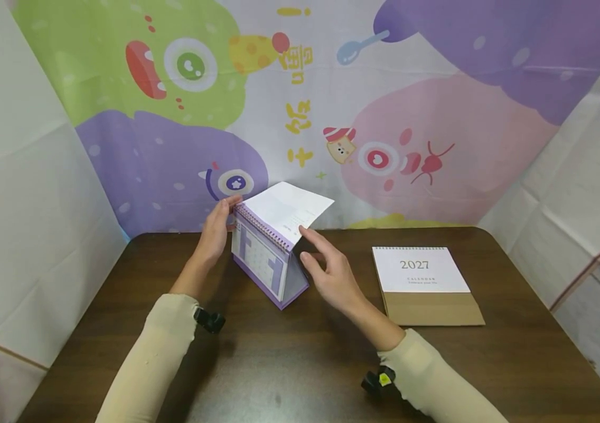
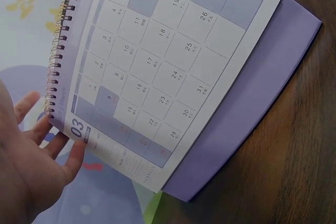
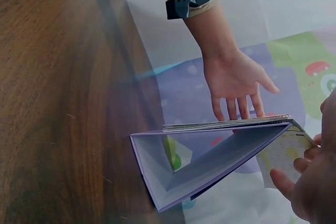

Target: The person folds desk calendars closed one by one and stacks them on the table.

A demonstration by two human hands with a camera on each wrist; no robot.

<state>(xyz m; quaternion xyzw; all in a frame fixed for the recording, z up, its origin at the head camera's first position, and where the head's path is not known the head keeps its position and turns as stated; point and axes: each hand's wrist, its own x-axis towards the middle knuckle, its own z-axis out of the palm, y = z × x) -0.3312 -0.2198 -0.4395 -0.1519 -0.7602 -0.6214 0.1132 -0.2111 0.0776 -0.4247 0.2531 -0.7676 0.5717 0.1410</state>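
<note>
A purple desk calendar (image 1: 260,252) stands like a tent on the table, its spiral binding (image 1: 265,226) on top. The March page (image 2: 152,72) faces forward in the left wrist view. One white sheet (image 1: 286,208) is lifted over the binding and slants back. At the calendar's left end is my left hand (image 1: 215,232), fingers extended near the binding's corner. My right hand (image 1: 334,273) is at the right end, its index fingertip against the sheet's edge and its thumb apart from it. The right wrist view shows the hollow triangular stand (image 3: 157,166) from the side.
To the right, a second calendar (image 1: 424,279), marked 2027, lies on the dark wooden table (image 1: 284,364). A printed cloth (image 1: 305,106) with cartoon figures hangs behind the table. White sheets (image 1: 25,176) hang at both sides.
</note>
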